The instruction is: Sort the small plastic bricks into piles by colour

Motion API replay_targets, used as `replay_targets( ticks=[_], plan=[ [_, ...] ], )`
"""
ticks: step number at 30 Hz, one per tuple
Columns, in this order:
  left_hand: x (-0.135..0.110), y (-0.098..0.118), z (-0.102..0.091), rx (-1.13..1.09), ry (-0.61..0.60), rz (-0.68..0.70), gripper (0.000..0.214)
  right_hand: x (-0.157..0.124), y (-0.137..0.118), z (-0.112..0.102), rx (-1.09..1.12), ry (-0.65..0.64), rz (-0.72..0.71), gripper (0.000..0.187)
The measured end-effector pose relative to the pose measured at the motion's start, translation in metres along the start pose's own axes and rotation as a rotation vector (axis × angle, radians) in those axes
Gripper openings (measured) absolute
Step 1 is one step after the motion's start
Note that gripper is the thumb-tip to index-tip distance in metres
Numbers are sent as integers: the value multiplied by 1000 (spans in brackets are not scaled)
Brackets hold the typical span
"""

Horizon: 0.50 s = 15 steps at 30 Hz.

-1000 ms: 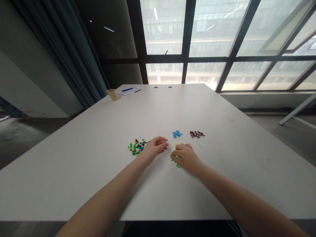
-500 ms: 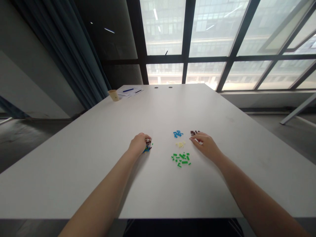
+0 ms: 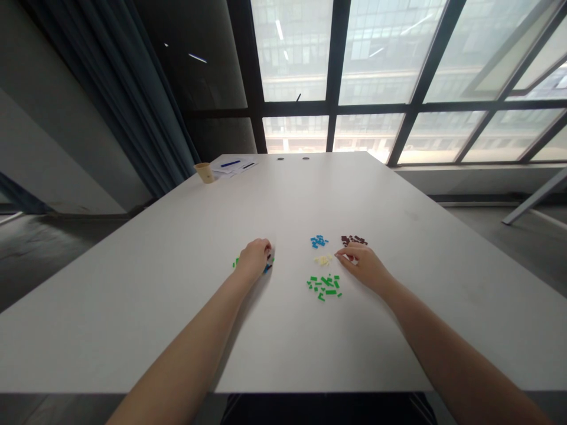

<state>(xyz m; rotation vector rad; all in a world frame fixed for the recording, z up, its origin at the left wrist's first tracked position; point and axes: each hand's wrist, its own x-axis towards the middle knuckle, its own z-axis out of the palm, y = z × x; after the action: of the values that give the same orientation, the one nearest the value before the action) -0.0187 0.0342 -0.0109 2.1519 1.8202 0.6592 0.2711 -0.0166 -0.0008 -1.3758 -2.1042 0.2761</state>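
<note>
My left hand point(image 3: 254, 258) is over a mixed pile of small building bricks, with its fingers curled together. It covers most of the pile; green bricks point(image 3: 235, 262) and a blue brick point(image 3: 266, 268) peek out beside it. What those fingers hold, if anything, is hidden. My right hand point(image 3: 363, 264) rests low, thumb and fingertips close together just right of the cream bricks point(image 3: 323, 260). Any piece in that pinch is too small to name. Dark brown bricks point(image 3: 353, 239) lie right behind this hand.
Blue bricks point(image 3: 318, 241) form a group beyond the cream ones, and green bricks point(image 3: 326, 286) lie nearer me. On the white table point(image 3: 287, 336), a paper cup point(image 3: 204, 173) stands at the far left, beside papers point(image 3: 228, 169) with pens on them.
My right hand has moved left and slightly nearer, from the brown bricks toward the cream ones, uncovering more brown pieces. My left hand has shifted slightly and its fingers curl in more.
</note>
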Motion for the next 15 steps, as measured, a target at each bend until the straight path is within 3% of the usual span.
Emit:
replay_targets(
  ticks=[5,10,15],
  plan=[
    [-3,19,-7,-172,55,94,16,0,-3,-1,10,20,-6,22],
    [-25,51,-9,-509,89,212,13,0,-8,-1,29,32,-30,21],
    [-47,74,-5,-753,-38,259,17,-1,-18,1,58,42,-69,19]
  ],
)
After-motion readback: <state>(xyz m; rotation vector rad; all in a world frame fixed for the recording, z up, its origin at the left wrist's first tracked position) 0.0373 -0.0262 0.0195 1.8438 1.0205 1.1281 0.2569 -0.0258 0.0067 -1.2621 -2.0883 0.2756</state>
